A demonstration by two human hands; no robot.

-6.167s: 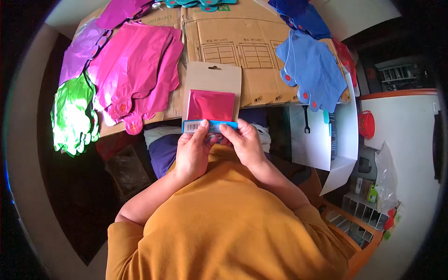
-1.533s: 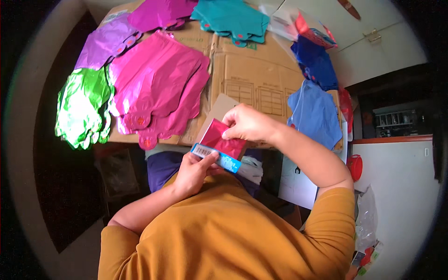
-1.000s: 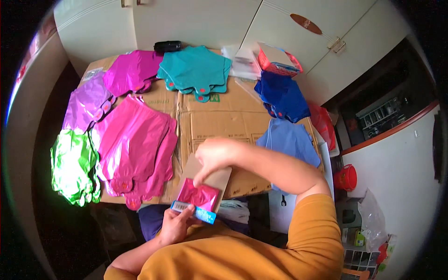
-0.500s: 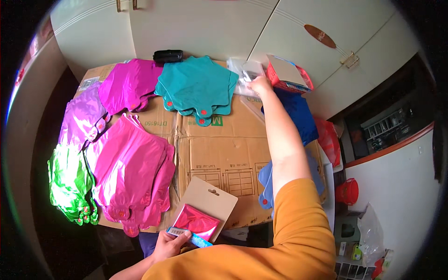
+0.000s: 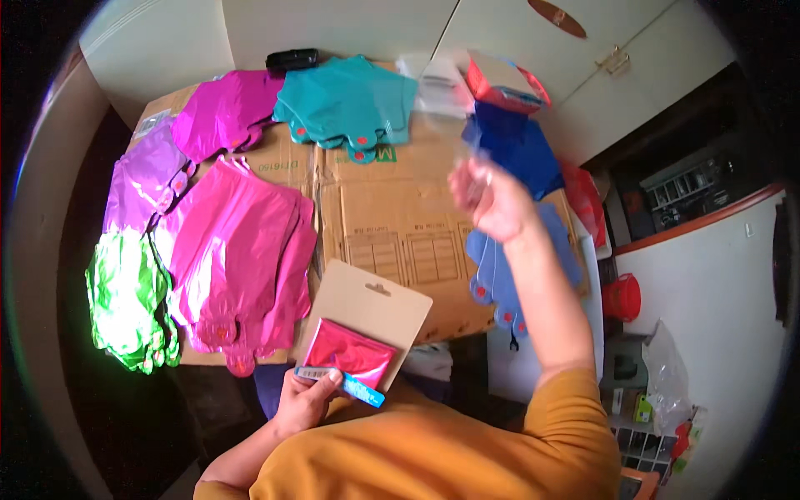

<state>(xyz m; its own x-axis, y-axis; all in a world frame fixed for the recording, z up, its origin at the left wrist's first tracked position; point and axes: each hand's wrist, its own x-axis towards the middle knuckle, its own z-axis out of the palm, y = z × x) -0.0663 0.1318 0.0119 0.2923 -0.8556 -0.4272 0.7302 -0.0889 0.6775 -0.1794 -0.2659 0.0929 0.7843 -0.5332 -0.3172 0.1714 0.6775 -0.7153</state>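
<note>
Near the front edge of the cardboard, my left hand (image 5: 307, 402) grips a tan backing card (image 5: 379, 302) with a hang hole. A folded pink foil balloon (image 5: 350, 354) lies on the card, and my thumb presses a blue strip (image 5: 363, 389) with a barcode across its lower end. My right hand (image 5: 493, 198) is raised over the right part of the table, its fingers pinched on a see-through plastic bag (image 5: 472, 158), smeared by motion. Beyond it lies a stack of clear plastic bags (image 5: 442, 90), beside a red basket (image 5: 482, 87) holding cards.
Flat foil balloons lie in piles on the cardboard (image 5: 400, 200): teal (image 5: 342, 100), magenta (image 5: 221, 112), purple (image 5: 137, 179), green (image 5: 125, 292), pink (image 5: 237, 242), dark blue (image 5: 521, 150) and lighter blue (image 5: 542, 250). A black case (image 5: 292, 59) lies against the white cabinets (image 5: 333, 29).
My right hand has drawn back from the stack of clear bags toward me, bringing a see-through bag. My left hand still holds the card and pink balloon. The view has tilted slightly.
</note>
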